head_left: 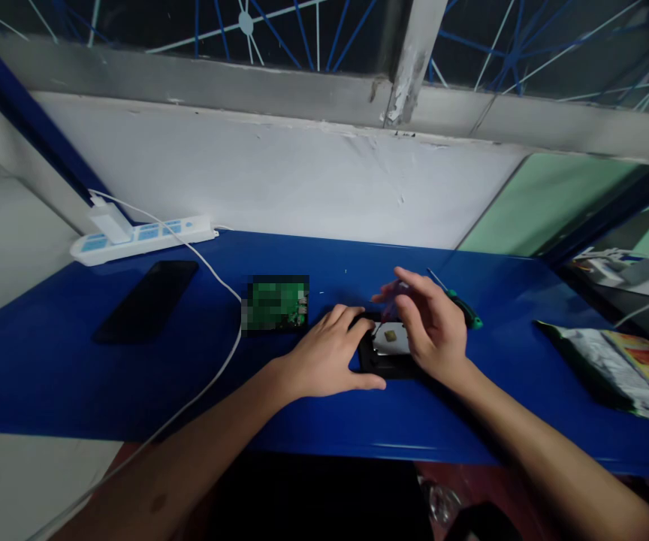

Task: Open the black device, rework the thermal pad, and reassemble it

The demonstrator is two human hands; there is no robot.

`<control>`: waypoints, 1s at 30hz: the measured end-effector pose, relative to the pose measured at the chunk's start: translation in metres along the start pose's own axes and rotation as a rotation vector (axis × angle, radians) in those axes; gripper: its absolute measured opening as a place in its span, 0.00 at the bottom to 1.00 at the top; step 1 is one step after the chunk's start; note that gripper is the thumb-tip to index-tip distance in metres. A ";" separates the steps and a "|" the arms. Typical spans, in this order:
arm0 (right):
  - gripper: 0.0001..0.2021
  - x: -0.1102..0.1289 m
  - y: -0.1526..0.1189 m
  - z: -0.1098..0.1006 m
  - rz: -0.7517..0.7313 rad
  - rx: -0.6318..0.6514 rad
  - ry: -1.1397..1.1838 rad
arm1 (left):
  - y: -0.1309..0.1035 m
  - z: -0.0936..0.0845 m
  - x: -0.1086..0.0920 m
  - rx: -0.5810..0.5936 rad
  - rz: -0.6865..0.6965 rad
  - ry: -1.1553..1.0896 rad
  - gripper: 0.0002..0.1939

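Observation:
A black rectangular case (384,367) lies on the blue table, with a silvery plate (395,347) inside that bears a small brownish square. My left hand (330,349) grips the case's left end, thumb by the near edge and fingers toward the far edge. Over the case, my right hand (434,327) is closed around a screwdriver (397,291) with a translucent purplish handle. Its thin shaft slants down to the left part of the case; the exact contact of the tip is too small to tell. The case's right end is hidden by my right hand.
Left of my hands lies a green circuit board (276,304), partly pixelated. A green-handled screwdriver (463,304) rests behind my right hand. Farther left are a black phone (147,300), a white power strip (155,237) and a white cable (220,368). A foil packet (626,368) lies right.

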State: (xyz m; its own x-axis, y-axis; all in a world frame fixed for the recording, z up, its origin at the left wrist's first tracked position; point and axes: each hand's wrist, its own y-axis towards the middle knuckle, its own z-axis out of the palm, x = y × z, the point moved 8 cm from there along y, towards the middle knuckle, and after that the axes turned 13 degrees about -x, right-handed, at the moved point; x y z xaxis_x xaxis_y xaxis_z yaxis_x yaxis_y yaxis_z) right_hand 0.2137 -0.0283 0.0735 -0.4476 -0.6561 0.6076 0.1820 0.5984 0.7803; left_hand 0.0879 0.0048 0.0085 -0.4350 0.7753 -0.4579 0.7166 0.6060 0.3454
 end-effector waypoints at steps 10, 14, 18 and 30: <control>0.21 -0.006 0.000 0.000 0.001 0.010 0.054 | 0.000 -0.002 -0.001 -0.013 0.002 -0.013 0.44; 0.20 -0.005 -0.001 0.001 0.007 0.037 0.049 | 0.001 -0.002 -0.002 -0.016 0.015 -0.002 0.45; 0.20 -0.004 -0.001 0.001 0.024 0.047 0.041 | 0.001 -0.002 -0.001 0.002 0.010 -0.012 0.45; 0.21 -0.008 -0.001 -0.004 0.041 -0.016 -0.039 | 0.000 -0.003 0.000 0.005 0.007 -0.032 0.45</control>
State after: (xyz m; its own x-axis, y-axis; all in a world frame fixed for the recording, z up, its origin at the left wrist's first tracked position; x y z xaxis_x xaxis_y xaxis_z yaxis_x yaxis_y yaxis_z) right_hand 0.2206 -0.0256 0.0687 -0.4730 -0.6126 0.6332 0.2151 0.6167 0.7573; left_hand 0.0867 0.0053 0.0112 -0.4123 0.7737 -0.4810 0.7224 0.5993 0.3448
